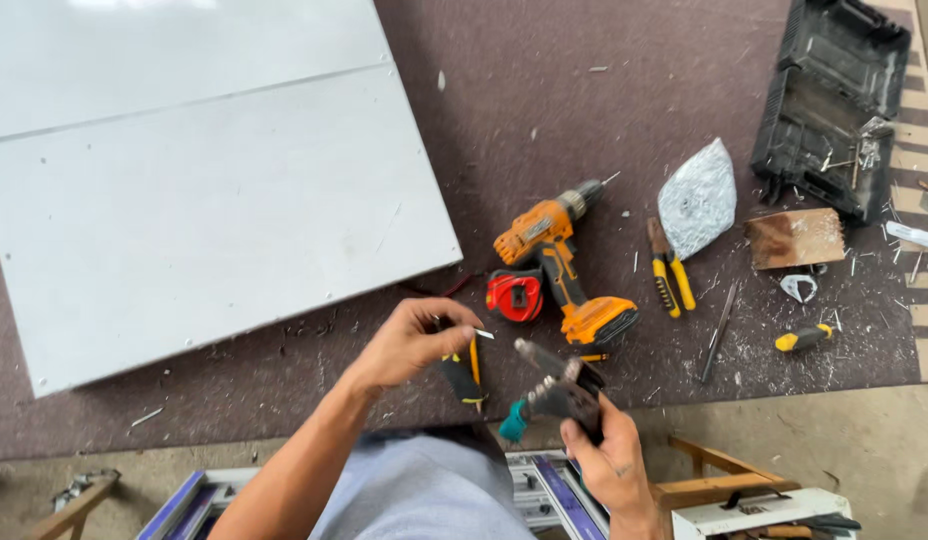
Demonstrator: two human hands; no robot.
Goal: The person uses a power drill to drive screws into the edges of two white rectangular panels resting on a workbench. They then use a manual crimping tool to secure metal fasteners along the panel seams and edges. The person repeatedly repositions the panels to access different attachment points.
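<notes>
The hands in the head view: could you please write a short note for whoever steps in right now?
Left hand: fingers pinch a small pale piece, too small to identify.
Right hand: grips a dark riveter-like hand tool with a teal handle tip.
On the carpet: orange drill, red tape measure, pliers, white panel alongside.
Done: tool and piece are in hand.
Left: piece not yet at the tool's nose.
</notes>
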